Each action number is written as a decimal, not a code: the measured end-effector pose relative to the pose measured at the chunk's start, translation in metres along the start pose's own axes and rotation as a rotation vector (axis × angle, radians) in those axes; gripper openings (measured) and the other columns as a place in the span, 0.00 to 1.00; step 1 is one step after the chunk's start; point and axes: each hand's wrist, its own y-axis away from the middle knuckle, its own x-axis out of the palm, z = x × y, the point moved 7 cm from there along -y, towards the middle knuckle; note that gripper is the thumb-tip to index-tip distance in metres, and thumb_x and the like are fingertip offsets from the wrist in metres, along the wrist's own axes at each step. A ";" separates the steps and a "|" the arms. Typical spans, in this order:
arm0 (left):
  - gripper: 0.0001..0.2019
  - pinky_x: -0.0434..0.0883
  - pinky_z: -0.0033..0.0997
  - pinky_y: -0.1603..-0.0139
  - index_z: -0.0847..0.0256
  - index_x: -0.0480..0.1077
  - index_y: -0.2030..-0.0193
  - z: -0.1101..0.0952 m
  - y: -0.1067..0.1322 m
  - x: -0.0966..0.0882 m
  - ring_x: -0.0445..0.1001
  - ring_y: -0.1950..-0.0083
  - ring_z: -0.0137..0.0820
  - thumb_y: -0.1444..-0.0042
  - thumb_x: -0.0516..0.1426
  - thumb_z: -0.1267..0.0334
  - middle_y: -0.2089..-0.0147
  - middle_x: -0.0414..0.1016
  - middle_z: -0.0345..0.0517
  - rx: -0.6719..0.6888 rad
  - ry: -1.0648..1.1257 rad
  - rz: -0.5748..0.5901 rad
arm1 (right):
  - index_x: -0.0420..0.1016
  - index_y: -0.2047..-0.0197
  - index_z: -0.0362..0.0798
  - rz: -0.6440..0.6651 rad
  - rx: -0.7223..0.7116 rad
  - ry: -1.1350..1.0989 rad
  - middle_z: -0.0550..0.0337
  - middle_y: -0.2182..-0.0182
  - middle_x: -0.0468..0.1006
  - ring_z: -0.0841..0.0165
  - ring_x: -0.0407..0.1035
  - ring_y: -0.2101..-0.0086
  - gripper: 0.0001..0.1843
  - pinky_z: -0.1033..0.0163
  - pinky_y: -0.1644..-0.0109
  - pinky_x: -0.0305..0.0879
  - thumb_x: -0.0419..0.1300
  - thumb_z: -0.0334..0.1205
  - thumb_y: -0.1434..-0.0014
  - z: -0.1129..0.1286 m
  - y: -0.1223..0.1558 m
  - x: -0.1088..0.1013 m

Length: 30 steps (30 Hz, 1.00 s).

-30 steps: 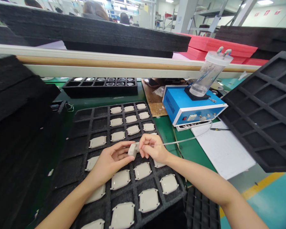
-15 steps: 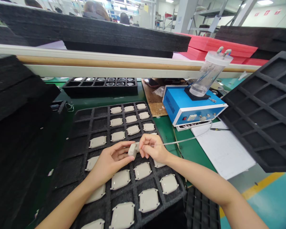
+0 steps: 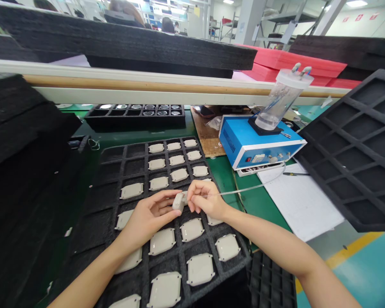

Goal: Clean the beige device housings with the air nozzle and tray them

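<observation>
Between its thumb and fingers, my left hand (image 3: 149,211) grips a beige watch case (image 3: 179,202), tilted on edge above the tray. Close beside it, my right hand (image 3: 207,199) pinches the end of a thin clear tube (image 3: 247,188) against the case's side; the fingers cover the exact contact. Below both hands lies a black foam tray (image 3: 141,228) divided into compartments. Many hold similar beige watch cases, such as one (image 3: 162,241) under my left wrist and another (image 3: 192,229) below my right hand.
The tube runs to a blue box (image 3: 253,147) carrying a clear cylinder (image 3: 277,100). White paper (image 3: 303,205) with a pen lies right of it. Foam stacks (image 3: 16,171) stand left, a tilted foam tray (image 3: 356,149) right. A shelf rail (image 3: 147,94) crosses behind.
</observation>
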 end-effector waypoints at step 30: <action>0.21 0.73 0.33 0.49 0.64 0.70 0.53 0.001 -0.001 -0.001 0.76 0.53 0.36 0.56 0.65 0.65 0.54 0.77 0.49 0.003 0.003 -0.005 | 0.65 0.74 0.45 0.007 0.019 0.016 0.68 0.86 0.68 0.79 0.57 0.87 0.05 0.74 0.84 0.53 0.51 0.29 0.57 0.001 0.000 0.001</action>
